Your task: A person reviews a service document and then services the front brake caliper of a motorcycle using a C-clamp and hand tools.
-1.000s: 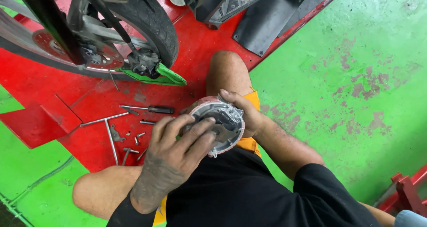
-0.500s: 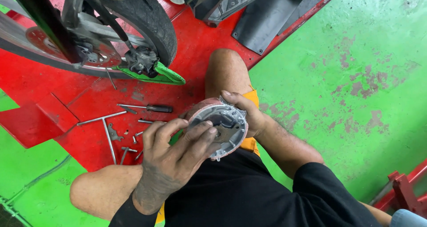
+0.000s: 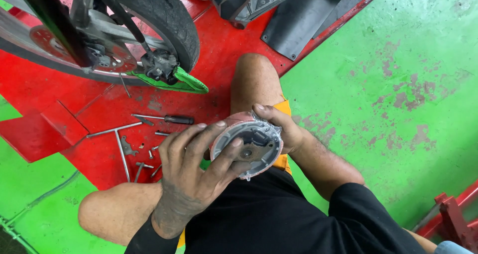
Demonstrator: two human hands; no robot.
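1. While the person sits on the floor with knees apart, both hands hold a round headlamp housing (image 3: 247,145) over the lap, between the knees and just above the black shirt (image 3: 279,219).
2. Head view, orientation: the housing's open back faces up toward the camera; being a disc, it has no clear long axis. Its rim tilts slightly toward the left hand.
3. Left hand (image 3: 191,172): fingers spread wide around the housing's left edge, the thumb pressed on the inner face near the centre. The skin is smeared with dark grime.
4. Right hand (image 3: 281,129): fingers curled over the upper right rim, gripping it, the palm behind the housing.
5. Materials: grey moulded plastic shell with ribs and small tabs, a dark metal bracket at the middle, and a reddish outer rim on the upper left.
6. Floor: a red painted platform (image 3: 35,89) with scuffs, set on worn green paint (image 3: 398,60) with bare patches.
7. On the red area left of the hands: a screwdriver (image 3: 167,118) with a dark handle, lying roughly left-right; a T-handle wrench (image 3: 119,139); and loose screws and small bits (image 3: 149,159).
8. Top left: a motorcycle wheel (image 3: 164,20) with black tyre, brake disc, and a green fender piece (image 3: 184,84) under it.
9. Top centre: a black plastic panel (image 3: 303,20) lies flat.
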